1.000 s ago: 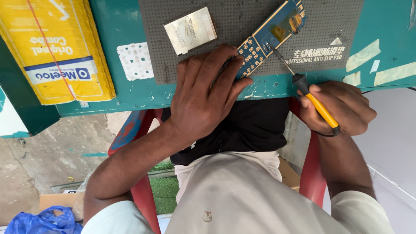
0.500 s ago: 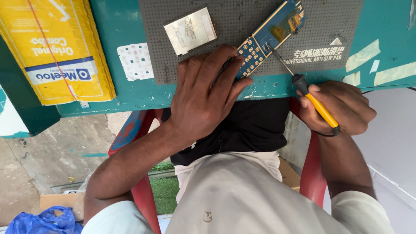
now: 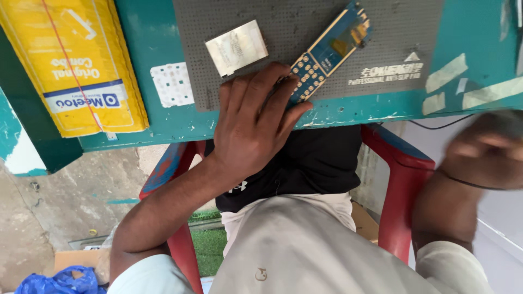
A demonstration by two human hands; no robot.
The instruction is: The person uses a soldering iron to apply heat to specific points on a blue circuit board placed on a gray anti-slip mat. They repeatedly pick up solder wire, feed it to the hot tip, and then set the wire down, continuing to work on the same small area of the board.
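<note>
Head view, asking: where lies the blue circuit board point(image 3: 335, 46)?

Answering: upper middle of the frame, slanted on the grey perforated mat point(image 3: 305, 16), upper end toward the top right. Just left of it, a small silvery plate point(image 3: 236, 47), not touching it as far as visible.

Asking: and the left hand point(image 3: 256, 125)?

Answering: centre of the frame, laid flat over the lower end of the board. Fingers point(image 3: 272, 90) stretched out and spread, pressing down, not curled around anything.

Asking: the right hand point(image 3: 485, 149)?

Answering: right edge of the frame, off the teal table point(image 3: 474, 32), well apart from the board. Much blurred; impossible to tell whether closed, open, or holding something.

Asking: step in hand, then?

Answering: by judgement, only holding the board steady on the mat; no working on it from the right side at this moment.

Asking: needs of a next move?

Answering: probably firm pressure from the left fingers, to keep the board from sliding. Also a careful approach to the free upper end, away from the silvery plate.
</note>
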